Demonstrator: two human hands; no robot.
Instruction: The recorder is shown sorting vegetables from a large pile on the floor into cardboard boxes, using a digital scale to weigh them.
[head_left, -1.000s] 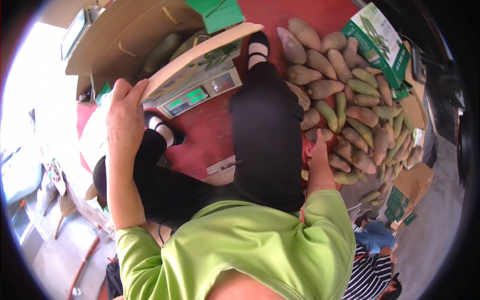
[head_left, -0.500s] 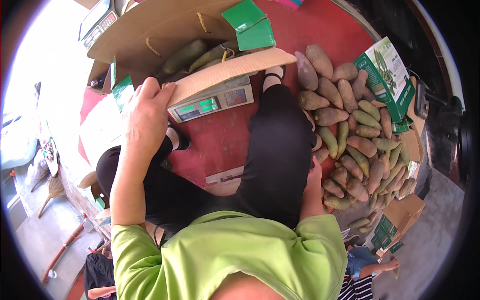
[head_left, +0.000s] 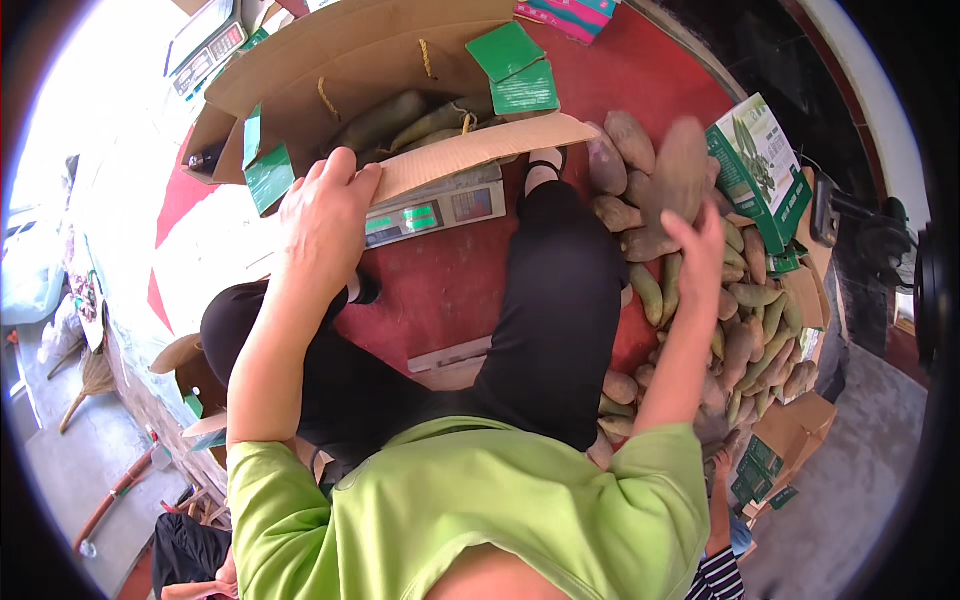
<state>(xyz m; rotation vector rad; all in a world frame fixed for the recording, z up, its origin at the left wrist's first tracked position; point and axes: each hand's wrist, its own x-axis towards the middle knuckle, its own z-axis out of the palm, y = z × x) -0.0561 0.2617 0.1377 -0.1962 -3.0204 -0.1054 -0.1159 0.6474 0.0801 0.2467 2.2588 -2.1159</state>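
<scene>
My left hand is closed on the near flap of an open cardboard carton. Long greenish-brown tubers lie inside it. Beneath the carton sits a digital scale with a lit green display. At the right, my right hand is raised over a heap of tubers, some reddish-brown and some green. A large brown tuber, smeared by motion, stands up from its fingers. The thumb is on the near side, and the exact grip is blurred.
A green-and-white printed box stands behind the heap. An open brown carton lies at the lower right, near another person's arm. Another scale is at the upper left. A pink-and-blue box lies at the far edge.
My right hand has come up from beside my right thigh to above the heap, with a tuber now in it. The left hand stays on the flap. The view has shifted slightly.
</scene>
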